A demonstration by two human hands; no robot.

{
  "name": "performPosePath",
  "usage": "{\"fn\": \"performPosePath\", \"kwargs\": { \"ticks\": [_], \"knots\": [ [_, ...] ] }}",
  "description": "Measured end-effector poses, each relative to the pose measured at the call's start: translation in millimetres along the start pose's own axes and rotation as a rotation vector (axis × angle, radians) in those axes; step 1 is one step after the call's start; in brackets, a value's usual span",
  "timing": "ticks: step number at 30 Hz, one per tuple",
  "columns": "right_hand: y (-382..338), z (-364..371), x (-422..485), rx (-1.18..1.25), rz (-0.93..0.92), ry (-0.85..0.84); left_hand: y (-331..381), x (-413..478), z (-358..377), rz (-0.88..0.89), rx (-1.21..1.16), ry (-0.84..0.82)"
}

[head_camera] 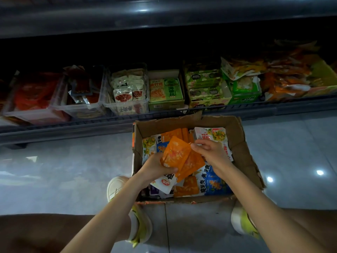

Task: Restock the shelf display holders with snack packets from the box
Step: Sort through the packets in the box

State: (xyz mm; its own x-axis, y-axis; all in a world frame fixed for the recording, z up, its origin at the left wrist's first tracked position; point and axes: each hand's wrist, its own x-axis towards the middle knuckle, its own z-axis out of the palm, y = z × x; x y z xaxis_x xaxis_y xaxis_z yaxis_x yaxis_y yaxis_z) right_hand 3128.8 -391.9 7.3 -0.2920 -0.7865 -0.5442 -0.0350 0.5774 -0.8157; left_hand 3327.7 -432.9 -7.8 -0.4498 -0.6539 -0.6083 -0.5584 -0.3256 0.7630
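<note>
The Chinese characters 魔芋爽 ran down a blue-and-white packet [209, 183] at five o'clock in the cardboard box [242, 143]. A white packet [165, 183] at seven o'clock bore a red oval logo, its lettering too small to read. Print on the green carton [166, 91], beyond the box at twelve o'clock, was blurred.

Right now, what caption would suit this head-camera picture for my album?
Left hand and right hand hold orange snack packets over a torn brown cardboard box.

Floor [63, 170]: glossy grey tiles; a torn cardboard box [245, 143] is set on it, just before the shelf's front edge.
Shelf [291, 107]: clear plastic bins [125, 106] are lined along the left, green display cartons [165, 104] toward the right.
</note>
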Motion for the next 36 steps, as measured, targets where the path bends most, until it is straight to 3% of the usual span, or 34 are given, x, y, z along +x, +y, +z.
{"fn": "performPosePath", "kwargs": {
  "ticks": [3,8,10,13,15,18,22,25,27,32,36],
  "knots": [
    [-3.7,3.5,-2.5,0.007,-0.013,-0.082,-0.4,2.5,-2.6,0.009,0.152,-0.054],
    [-4.8,13.5,-13.5,-0.191,-0.043,-0.242,15.0,0.9,-7.0,0.145,0.567,-0.107],
    [-4.6,10.9,-17.3,-0.068,0.009,-0.16,23.8,-9.9,-14.1,0.118,0.371,-0.076],
    [6.4,6.5,-13.4,0.326,0.177,0.074,19.6,-21.1,-31.2,-0.031,-0.454,0.03],
    [13.1,11.3,-8.9,0.588,0.278,0.186,10.2,-23.6,-29.5,-0.067,-0.793,0.07],
    [17.7,42.6,-9.6,0.698,0.376,0.201,9.2,-23.1,0.4,-0.098,-0.896,0.096],
    [16.9,75.9,-14.4,0.544,0.357,0.062,15.9,-9.0,17.4,-0.087,-1.004,0.46],
    [21.1,60.1,10.1,0.588,0.305,0.081,11.1,3.2,-2.6,-0.073,-0.994,0.565],
    [23.5,50.2,34.3,0.479,0.258,0.208,5.9,9.7,-17.2,-0.094,-0.905,0.58],
    [31.0,64.3,98.7,-0.155,0.062,0.344,-6.9,22.7,-34.9,-0.069,-0.725,0.609],
    [41.8,85.9,135.0,-0.634,0.031,0.505,-20.4,33.3,-39.7,-0.046,-0.657,0.618]
  ]
}}
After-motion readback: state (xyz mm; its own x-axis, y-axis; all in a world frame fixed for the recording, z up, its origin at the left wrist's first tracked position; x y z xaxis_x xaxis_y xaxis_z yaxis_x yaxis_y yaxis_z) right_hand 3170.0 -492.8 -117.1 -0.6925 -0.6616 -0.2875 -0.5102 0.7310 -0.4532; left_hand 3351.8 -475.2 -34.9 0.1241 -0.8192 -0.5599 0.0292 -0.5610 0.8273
